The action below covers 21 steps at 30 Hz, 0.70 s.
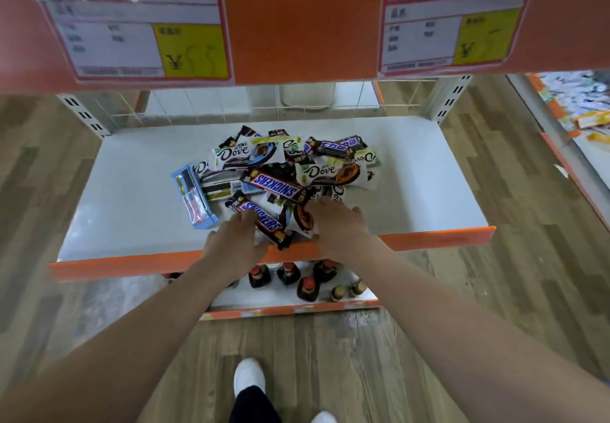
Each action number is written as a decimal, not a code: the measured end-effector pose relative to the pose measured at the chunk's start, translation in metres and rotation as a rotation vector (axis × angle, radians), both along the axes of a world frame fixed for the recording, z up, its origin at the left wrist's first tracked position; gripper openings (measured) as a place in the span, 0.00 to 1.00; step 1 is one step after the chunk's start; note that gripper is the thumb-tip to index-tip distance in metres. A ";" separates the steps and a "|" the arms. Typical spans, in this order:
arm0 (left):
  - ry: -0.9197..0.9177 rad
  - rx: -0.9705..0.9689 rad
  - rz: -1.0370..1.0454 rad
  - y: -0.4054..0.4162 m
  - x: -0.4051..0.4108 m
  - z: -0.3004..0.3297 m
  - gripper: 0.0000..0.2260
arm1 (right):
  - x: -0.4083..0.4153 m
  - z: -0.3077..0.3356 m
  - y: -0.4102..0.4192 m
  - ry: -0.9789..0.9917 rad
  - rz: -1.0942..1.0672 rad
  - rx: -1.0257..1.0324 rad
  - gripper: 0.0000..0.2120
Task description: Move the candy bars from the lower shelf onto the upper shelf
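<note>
Orange-edged white lower shelf [132,191] carries a loose pile of candy bars [280,172] at its middle, reaching to the front lip; wrappers seen: several white Dove packs, brown Snickers bars, one pale blue box [194,198] at the pile's left edge, tilted; all bars lie on this lower shelf. Upper shelf [303,26] shows only its orange front strip, across the top of view; two price labels [138,33] on it, print blurred; its top surface is out of sight.

Left hand [236,241] at the front lip, palm down; fingers fairly straight and close together, tips resting on the near Snickers bar [264,221]; no curl round it visible. Right hand [340,224] just beside, palm down on the pile's near edge; fingers loosely extended over a white-and-brown wrapper [302,219]; whether any fingertip pinches it I cannot tell, since the tips are hidden behind the knuckles.

Below the lower shelf, dark bottles with red caps [290,274] stand on a further shelf; wood-pattern floor [330,356]; white shoe [249,376] beneath the arms.
</note>
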State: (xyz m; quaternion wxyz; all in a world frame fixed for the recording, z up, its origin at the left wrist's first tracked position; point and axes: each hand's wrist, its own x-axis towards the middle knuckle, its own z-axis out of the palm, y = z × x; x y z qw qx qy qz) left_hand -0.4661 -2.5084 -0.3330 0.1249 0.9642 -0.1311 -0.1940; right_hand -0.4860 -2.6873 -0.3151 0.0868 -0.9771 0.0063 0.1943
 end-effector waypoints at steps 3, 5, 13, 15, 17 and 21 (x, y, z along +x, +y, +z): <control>0.006 -0.009 0.001 0.001 0.003 -0.003 0.23 | -0.002 -0.007 -0.007 0.020 -0.011 -0.030 0.27; 0.005 0.030 -0.016 0.001 0.004 -0.003 0.24 | -0.003 -0.010 -0.009 0.018 -0.015 -0.027 0.29; -0.024 0.165 -0.007 -0.016 0.001 -0.003 0.19 | -0.002 -0.014 -0.016 -0.035 -0.075 -0.103 0.18; -0.055 0.158 0.005 -0.015 0.001 -0.004 0.17 | -0.003 -0.015 -0.021 -0.059 -0.109 -0.127 0.16; -0.084 0.131 0.025 -0.013 0.001 -0.003 0.14 | -0.005 -0.016 -0.024 -0.062 -0.132 -0.132 0.17; -0.101 0.074 0.047 -0.008 0.000 -0.006 0.10 | -0.007 -0.019 -0.022 -0.097 -0.125 -0.117 0.16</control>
